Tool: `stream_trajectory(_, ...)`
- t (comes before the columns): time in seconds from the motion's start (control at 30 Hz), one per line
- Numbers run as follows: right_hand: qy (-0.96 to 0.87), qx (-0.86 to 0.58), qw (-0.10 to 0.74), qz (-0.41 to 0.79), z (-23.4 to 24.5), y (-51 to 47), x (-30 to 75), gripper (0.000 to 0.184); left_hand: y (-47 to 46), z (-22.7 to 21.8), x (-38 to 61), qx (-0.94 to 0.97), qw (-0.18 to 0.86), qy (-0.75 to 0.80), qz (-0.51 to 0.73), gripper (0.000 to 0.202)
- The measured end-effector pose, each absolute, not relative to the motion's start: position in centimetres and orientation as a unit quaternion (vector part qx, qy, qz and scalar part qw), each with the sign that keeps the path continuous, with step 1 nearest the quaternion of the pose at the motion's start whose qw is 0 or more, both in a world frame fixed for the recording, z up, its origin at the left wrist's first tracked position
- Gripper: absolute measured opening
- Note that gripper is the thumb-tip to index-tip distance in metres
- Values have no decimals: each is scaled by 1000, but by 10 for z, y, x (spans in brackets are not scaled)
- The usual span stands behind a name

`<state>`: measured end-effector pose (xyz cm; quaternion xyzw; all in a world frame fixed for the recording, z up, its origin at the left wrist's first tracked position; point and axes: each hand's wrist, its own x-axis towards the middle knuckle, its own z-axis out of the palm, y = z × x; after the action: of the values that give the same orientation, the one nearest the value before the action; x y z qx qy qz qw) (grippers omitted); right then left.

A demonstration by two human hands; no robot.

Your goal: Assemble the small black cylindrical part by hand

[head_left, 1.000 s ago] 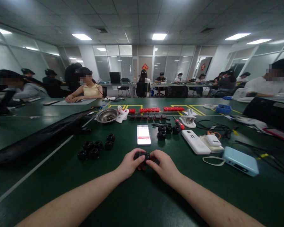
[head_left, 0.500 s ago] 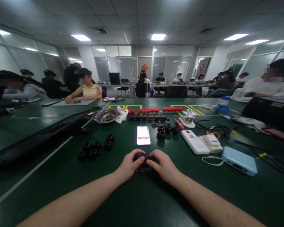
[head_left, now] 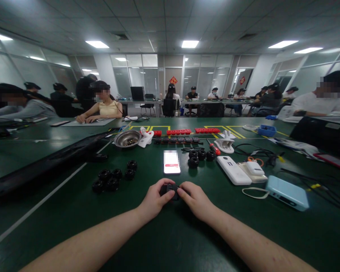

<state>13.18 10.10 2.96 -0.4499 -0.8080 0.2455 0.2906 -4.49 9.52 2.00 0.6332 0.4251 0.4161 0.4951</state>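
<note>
A small dark blocky part (head_left: 170,188) sits between my two hands, low over the green table (head_left: 175,234). My left hand (head_left: 155,196) wraps its fingers and thumb round the part's left side. On the other side, my right hand (head_left: 194,196) pinches its right edge. Fingers hide much of the part, so its exact kind does not show. Just beyond lies a lit phone (head_left: 171,162). Black ribbed wheels stand in two groups, one with a wheel (head_left: 112,184) at left and one with a wheel (head_left: 193,161) at right.
Farther back are a metal bowl (head_left: 127,139) with small pieces, a long black strip (head_left: 178,140), red trays (head_left: 178,132) and a red screwdriver (head_left: 214,148). A white power bank (head_left: 234,170), a light blue box (head_left: 287,192) and cables lie right. A long black case (head_left: 45,162) lies left.
The dark part has turned slightly in my fingers, so more of its top shows. My hands stay in nearly the same place.
</note>
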Motion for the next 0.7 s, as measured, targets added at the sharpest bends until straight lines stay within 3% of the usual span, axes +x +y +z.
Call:
stream_trajectory(0.13, -808, -450, 294, 241, 32, 100, 131, 9, 99, 17, -45, 624, 500, 437, 411, 36)
stream_trajectory(0.23, -810, -445, 302, 232, 34, 97, 131, 30, 102, 15, -44, 611, 513, 445, 407, 36)
stream_trajectory(0.33, -810, -444, 308, 229, 35, 94, 131, 37, 101, 14, -43, 602, 516, 445, 416, 36)
stream_trajectory(0.53, -801, -462, 300, 235, 33, 96, 132, 15, 95, 19, -43, 608, 510, 423, 437, 33)
stream_trajectory(0.7, -812, -449, 281, 243, 33, 97, 131, 22, 96, 21, -44, 610, 515, 417, 434, 36)
